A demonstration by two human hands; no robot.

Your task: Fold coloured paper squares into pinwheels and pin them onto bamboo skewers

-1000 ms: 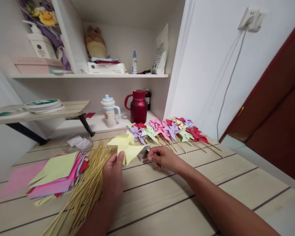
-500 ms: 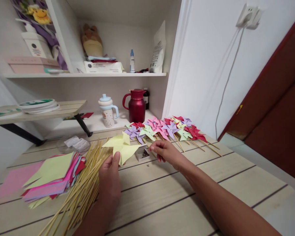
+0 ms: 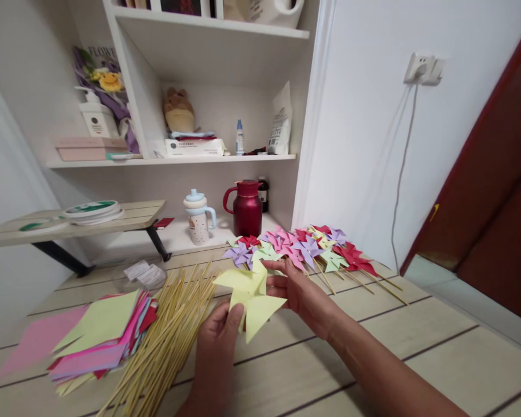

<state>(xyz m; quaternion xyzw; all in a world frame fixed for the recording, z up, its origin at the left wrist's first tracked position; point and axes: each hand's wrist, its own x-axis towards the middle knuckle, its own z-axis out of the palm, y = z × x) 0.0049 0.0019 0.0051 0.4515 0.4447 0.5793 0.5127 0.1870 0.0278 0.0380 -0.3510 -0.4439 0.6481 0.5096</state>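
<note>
A pale yellow paper pinwheel (image 3: pixel 254 295) with folded blades is held up over the table. My left hand (image 3: pixel 223 327) pinches its lower left part, thumb on the near face. My right hand (image 3: pixel 295 292) is at its right side, with curled fingers against the paper and fingertips partly hidden behind it. Whether a small pin is in those fingers cannot be seen. Left of my left hand lies a loose bundle of thin wooden sticks (image 3: pixel 169 336). Beyond my hands lie several finished pinwheels on sticks (image 3: pixel 308 249), in pink, purple, red, green and yellow.
At the left are a stack of coloured paper sheets (image 3: pixel 104 330) and a clear round container (image 3: pixel 141 275). Behind stand a low wooden stand (image 3: pixel 143 214), a speckled cup (image 3: pixel 198 223) and a red jug (image 3: pixel 247 211) under a white shelf (image 3: pixel 178 161).
My right hand has left the small box of metal bits and come to the yellow pinwheel. The pinwheel and my left hand have moved right; they now cover the box. The view has tilted up.
</note>
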